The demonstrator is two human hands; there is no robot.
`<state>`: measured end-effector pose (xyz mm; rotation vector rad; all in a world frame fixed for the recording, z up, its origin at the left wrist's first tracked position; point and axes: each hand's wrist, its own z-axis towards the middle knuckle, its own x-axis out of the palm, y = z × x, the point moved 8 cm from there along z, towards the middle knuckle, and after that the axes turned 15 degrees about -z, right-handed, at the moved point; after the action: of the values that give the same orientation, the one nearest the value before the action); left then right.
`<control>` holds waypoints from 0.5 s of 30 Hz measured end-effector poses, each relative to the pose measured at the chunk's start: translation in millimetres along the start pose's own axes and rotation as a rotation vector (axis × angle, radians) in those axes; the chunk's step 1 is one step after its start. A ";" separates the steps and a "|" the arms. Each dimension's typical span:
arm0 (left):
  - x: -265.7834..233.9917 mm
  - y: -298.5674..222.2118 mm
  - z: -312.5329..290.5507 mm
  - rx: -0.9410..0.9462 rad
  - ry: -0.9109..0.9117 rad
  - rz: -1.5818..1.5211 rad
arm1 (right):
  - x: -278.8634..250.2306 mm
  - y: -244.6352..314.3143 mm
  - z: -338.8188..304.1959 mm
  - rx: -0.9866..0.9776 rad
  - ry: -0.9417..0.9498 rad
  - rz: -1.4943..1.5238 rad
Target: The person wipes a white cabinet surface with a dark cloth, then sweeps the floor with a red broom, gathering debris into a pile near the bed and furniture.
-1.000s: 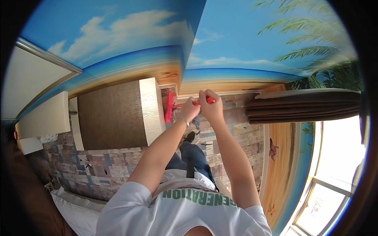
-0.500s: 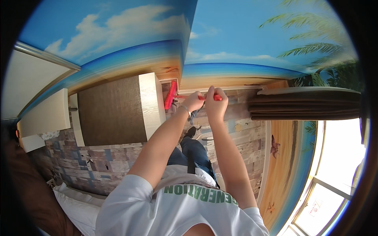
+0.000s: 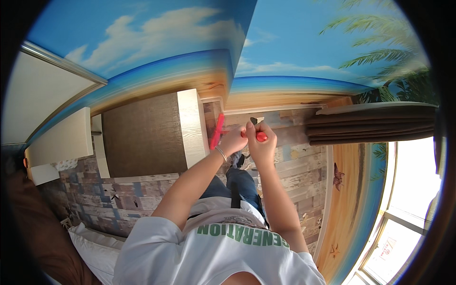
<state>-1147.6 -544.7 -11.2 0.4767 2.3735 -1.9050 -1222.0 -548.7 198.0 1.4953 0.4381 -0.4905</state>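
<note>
Both my hands are wrapped round the red handle of a broom, near its top end. My left hand [image 3: 233,141] grips lower on the handle, closer to the head. My right hand [image 3: 262,145] closes round the upper end, where a red knob pokes out beside the fingers. The broom's red head [image 3: 217,131] is down by the floor, beside the pale end of the cabinet and left of my hands. Most of the shaft is hidden behind my left hand, and so are the bristles, if any.
A cabinet with a dark top and pale ends [image 3: 192,128] stands left of the broom. The plank-patterned floor [image 3: 294,180] has painted shapes. A dark brown curtain [image 3: 370,126] hangs at right by the bright window [image 3: 413,180]. White bedding [image 3: 97,251] lies at lower left.
The broom head has moved toward me and slightly right, away from the wall corner. Both hands have come nearer to my body, still gripping the handle. The view has shifted a little.
</note>
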 end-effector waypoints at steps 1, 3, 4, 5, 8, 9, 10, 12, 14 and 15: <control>-5.4 -13.3 -5.8 0.051 -0.088 -0.061 | 1.5 4.3 1.7 -0.060 0.050 0.055; -16.2 -47.3 -18.7 0.038 -0.190 -0.142 | 0.0 17.2 5.3 -0.145 0.148 0.130; -24.5 -58.2 -23.0 0.032 -0.257 -0.180 | 3.1 20.1 9.4 -0.144 0.168 0.101; -32.9 -61.0 -24.2 0.036 -0.347 -0.183 | 7.6 23.6 13.4 -0.148 0.189 0.070; -42.1 -40.8 1.5 0.056 -0.331 -0.136 | 18.6 34.0 25.7 -0.140 0.151 0.019; -44.9 -41.5 10.6 0.059 -0.310 -0.148 | 24.2 28.7 30.1 -0.127 0.114 0.054; -48.8 -40.2 17.1 0.037 -0.313 -0.139 | 27.7 25.5 35.1 -0.112 0.077 0.089; -53.9 -26.5 26.8 0.011 -0.332 -0.124 | 37.0 20.8 46.0 -0.028 0.050 0.049; -57.8 -4.5 40.1 0.020 -0.356 -0.117 | 50.9 17.5 59.6 0.049 0.041 0.048; -62.5 12.0 48.5 0.031 -0.372 -0.115 | 59.8 22.0 64.6 0.041 0.040 0.034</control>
<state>-1091.9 -601.5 -18.9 -0.0170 2.1712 -1.8790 -1161.7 -615.3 184.9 1.5513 0.4353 -0.4457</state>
